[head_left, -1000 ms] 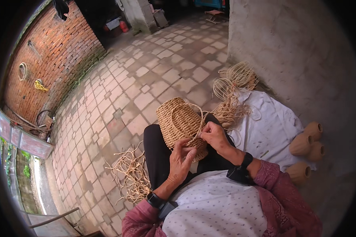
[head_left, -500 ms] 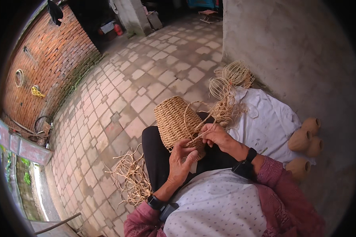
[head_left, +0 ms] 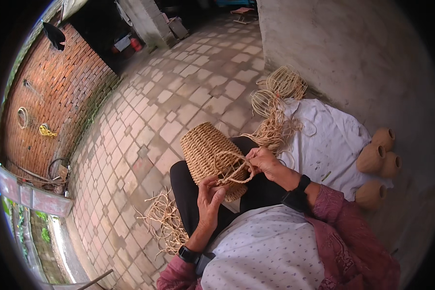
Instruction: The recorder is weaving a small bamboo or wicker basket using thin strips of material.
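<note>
Paved floor (head_left: 171, 99) ahead, edged by brick wall (head_left: 58, 79) left, grey wall (head_left: 343, 58) right. On lap (head_left: 181, 188), basket (head_left: 205, 150), long axis slanting forward-left. Pinched in right grip (head_left: 268, 164): cord (head_left: 252, 171). Against basket: left grip (head_left: 208, 203), closure unclear.

The person wears a pale, near-white top (head_left: 261, 251) scattered with small dark flecks, and over it an open dusky burgundy jacket (head_left: 357, 251) with a lacy, swirling pattern in a lighter tone. Its sleeves (head_left: 329, 205) end short of the wrists, the cuff edges faintly scalloped. Black trousers (head_left: 184, 186) cover the legs. Each wrist carries a black strap (head_left: 303, 182) with a blocky dark device (head_left: 295, 199) attached; the fingers (head_left: 206, 182) are bare.
</note>
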`<action>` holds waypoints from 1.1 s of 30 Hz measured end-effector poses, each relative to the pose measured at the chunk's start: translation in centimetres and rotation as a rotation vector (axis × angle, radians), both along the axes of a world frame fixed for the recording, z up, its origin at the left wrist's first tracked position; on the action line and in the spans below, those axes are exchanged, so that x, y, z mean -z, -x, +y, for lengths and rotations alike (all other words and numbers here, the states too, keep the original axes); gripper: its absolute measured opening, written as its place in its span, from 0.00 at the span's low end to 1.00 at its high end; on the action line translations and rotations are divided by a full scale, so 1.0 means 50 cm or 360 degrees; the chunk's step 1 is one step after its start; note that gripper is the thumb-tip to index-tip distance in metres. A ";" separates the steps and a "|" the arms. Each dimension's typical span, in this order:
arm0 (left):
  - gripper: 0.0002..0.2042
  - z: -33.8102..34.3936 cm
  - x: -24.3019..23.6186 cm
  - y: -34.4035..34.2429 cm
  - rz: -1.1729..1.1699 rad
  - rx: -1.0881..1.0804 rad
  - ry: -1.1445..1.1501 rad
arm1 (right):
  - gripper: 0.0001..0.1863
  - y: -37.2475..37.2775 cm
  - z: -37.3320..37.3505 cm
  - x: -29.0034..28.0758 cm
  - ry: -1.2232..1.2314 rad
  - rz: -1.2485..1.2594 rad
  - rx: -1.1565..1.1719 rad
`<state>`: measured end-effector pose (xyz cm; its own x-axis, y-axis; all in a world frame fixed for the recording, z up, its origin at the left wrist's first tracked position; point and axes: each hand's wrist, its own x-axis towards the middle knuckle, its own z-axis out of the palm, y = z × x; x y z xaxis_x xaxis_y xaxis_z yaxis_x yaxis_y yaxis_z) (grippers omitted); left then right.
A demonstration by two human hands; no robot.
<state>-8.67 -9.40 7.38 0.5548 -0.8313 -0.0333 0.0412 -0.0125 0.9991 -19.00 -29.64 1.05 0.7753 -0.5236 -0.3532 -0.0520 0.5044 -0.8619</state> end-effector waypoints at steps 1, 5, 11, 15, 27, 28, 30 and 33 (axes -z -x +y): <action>0.22 0.000 -0.003 0.002 0.0003 -0.0020 -0.0005 | 0.07 -0.008 0.003 0.009 0.0044 0.0081 -0.0004; 0.21 0.005 -0.001 -0.002 -0.0047 0.0002 -0.0038 | 0.08 -0.023 0.006 0.032 0.0093 0.0065 -0.0001; 0.17 -0.005 0.009 -0.006 -0.0044 0.0004 0.0003 | 0.11 -0.099 -0.015 0.206 0.0797 -0.0034 0.0260; 0.08 0.026 0.038 -0.055 0.0542 -0.0406 0.0065 | 0.07 -0.049 0.015 -0.046 0.0232 0.0152 -0.0339; 0.05 0.034 0.045 -0.086 0.0832 -0.0460 -0.0081 | 0.09 0.084 -0.134 0.036 0.0664 0.0334 0.0361; 0.05 0.035 0.046 -0.086 0.0829 -0.0462 -0.0085 | 0.08 0.086 -0.143 0.038 0.0815 0.0352 0.0427; 0.06 0.037 0.048 -0.087 0.0875 -0.0484 -0.0028 | 0.08 0.101 -0.174 0.062 0.0711 0.0463 0.0666; 0.07 0.038 0.042 -0.087 0.0906 -0.0489 0.0001 | 0.07 0.244 -0.280 0.155 0.0433 0.0509 0.1060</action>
<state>-4.32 -7.49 5.29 0.6631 -0.6375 -0.3922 0.5664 0.0848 0.8198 -31.18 -43.66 -6.71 0.1505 -0.9424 -0.2987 -0.0793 0.2897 -0.9538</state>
